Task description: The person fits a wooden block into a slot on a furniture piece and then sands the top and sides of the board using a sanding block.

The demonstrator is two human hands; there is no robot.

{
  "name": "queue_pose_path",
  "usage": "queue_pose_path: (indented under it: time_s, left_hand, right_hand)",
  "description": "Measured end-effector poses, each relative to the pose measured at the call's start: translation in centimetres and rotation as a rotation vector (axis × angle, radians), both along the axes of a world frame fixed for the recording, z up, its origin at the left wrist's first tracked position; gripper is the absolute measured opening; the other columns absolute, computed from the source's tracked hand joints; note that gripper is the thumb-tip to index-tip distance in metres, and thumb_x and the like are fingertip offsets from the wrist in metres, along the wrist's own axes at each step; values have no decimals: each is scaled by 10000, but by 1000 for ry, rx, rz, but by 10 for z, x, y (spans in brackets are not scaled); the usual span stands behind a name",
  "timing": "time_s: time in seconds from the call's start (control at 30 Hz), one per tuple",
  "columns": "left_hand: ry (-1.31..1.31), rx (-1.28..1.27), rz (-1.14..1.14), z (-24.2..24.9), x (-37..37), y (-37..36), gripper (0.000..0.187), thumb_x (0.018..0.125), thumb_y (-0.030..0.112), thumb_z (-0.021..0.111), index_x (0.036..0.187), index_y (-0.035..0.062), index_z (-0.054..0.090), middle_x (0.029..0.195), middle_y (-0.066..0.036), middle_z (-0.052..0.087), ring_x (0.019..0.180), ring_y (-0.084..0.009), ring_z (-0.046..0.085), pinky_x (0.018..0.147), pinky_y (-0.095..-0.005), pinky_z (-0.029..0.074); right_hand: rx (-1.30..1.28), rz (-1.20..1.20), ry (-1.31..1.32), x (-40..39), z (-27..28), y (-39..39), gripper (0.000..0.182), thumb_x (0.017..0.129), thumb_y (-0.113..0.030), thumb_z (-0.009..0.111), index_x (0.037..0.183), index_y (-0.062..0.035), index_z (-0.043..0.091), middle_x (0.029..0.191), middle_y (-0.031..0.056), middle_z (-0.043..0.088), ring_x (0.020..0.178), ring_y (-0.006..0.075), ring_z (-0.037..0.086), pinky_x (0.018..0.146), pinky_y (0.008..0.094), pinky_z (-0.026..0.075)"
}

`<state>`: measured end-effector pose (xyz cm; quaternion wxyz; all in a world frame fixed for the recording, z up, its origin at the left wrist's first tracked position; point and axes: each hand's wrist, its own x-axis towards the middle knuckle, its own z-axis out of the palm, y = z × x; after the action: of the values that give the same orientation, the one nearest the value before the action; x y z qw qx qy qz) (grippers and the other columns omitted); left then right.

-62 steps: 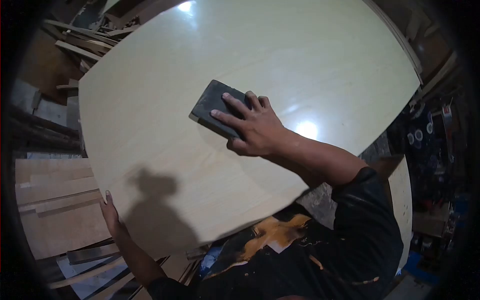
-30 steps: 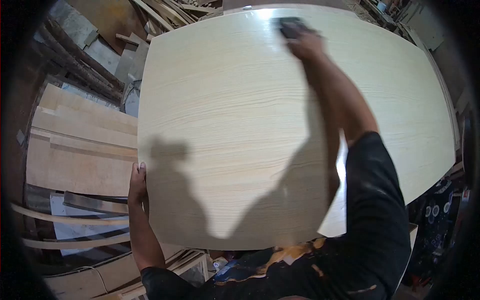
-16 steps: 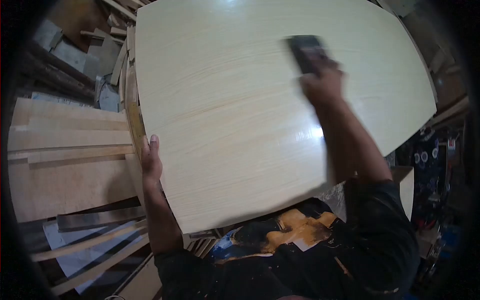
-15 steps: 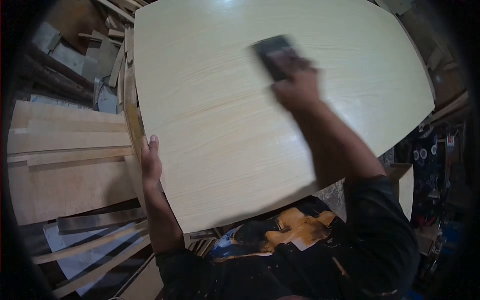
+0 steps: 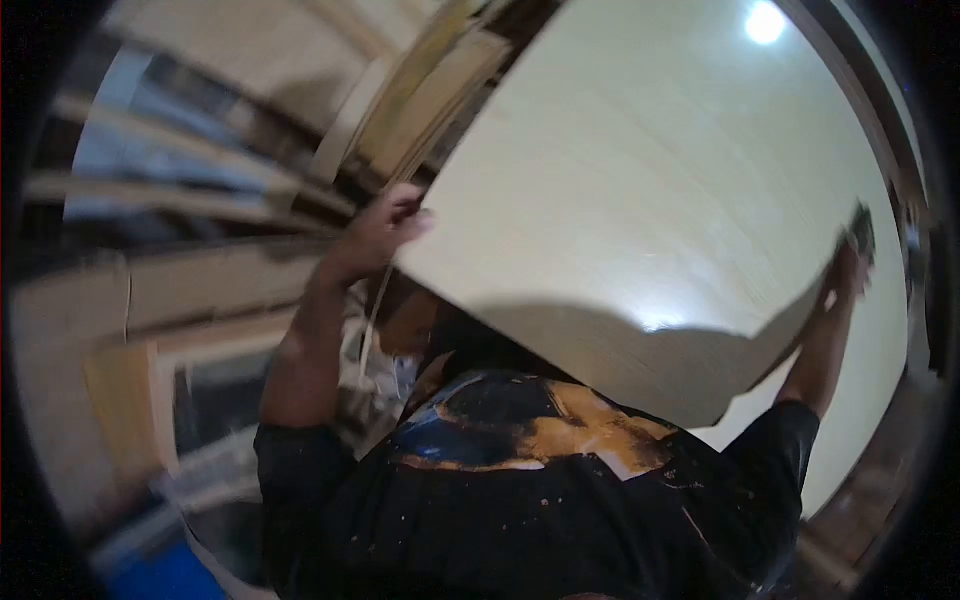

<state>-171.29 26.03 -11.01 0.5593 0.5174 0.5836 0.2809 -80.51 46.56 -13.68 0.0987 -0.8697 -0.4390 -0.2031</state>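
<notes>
left hand [image 5: 385, 228] gripping panel [image 5: 640, 190] (blurred), right hand [image 5: 848, 270] opposite

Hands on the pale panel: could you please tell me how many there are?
2. The left hand grips the panel at its left corner; the right hand presses a dark sanding block at its right edge.

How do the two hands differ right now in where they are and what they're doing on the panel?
The left hand grips the near left corner of the pale panel, fingers curled over its edge; the right hand reaches out to the far right side. The left hand holds only the panel, while the right hand presses a dark block onto it. Both touch the same panel.
</notes>
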Motion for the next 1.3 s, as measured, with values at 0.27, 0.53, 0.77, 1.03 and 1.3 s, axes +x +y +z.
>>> queue_pose_path:
  time_s: [0.27,0.53,0.77,1.03,1.3]
  left_hand:
    - [26,177,-95,-13,14,56,382,959,358,627,1094,1,602,939,-48,599,884,-112,541,792,-280,453]
    - [-219,257,-220,-9,76,195,576,955,393,619,1333,-11,458,1180,-120,588,1011,-182,551,889,-334,474]
    - [-273,306,-326,-18,103,198,593,992,427,543,1406,22,411,991,-149,648,864,-210,625,793,-366,503]
    - [-462,265,-382,-14,93,199,622,1011,438,489,1439,-1,384,1143,-217,626,1030,-249,624,899,-382,489]
    - [-439,385,-280,-37,104,194,569,970,314,571,1428,17,414,1148,-231,597,965,-321,642,878,-398,502]
  right_hand:
    - [-25,362,17,-329,43,74,749,826,-624,578,1474,-293,399,1417,224,489,1311,474,432,1076,646,296]
    - [8,700,154,-539,83,-98,687,733,-365,674,1401,-307,525,1503,121,419,1305,424,418,1069,556,344]
    - [16,-418,216,-311,73,-191,700,862,-474,546,1513,-382,305,1576,43,308,1383,416,346,1120,594,271]
    - [-6,-569,268,-282,95,36,680,878,-575,516,1502,-461,274,1602,80,244,1424,476,235,1119,681,198]
    - [-41,34,167,-323,91,307,691,853,-659,539,1478,-434,351,1555,140,326,1414,452,290,1075,697,235]
